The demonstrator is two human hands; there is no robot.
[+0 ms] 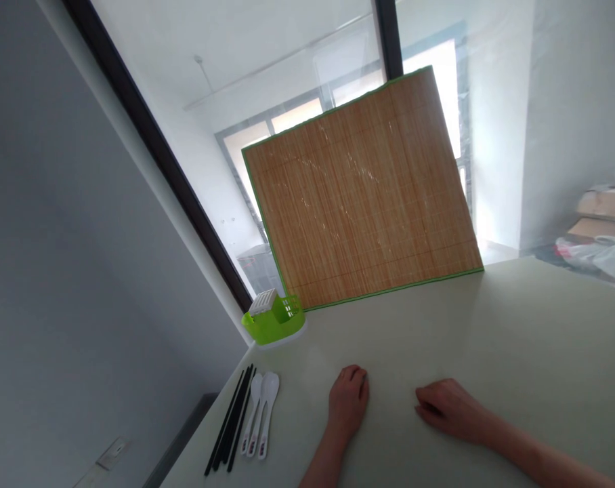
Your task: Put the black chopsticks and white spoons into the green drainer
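Observation:
My left hand [349, 400] rests on the pale tabletop, its fingers curled down into a loose fist with nothing showing in it. To its right, my right hand [447, 409] lies on its side, closed, with a small dark gap between thumb and curled fingers and no object there. Left of my left hand, three white spoons [263, 413] lie side by side, their bowls pointing away from me and partly overlapping. Alongside them is a bunch of several black chopsticks [235, 420]. Neither hand touches the spoons or chopsticks.
A green utensil caddy [273, 329] with a white slatted part stands at the table's [399, 325] far left corner. Behind it, a brown bamboo mat [363, 196] with green edging leans upright against the glass. A grey wall [84, 237] borders the left; cardboard boxes [605, 210] sit far right.

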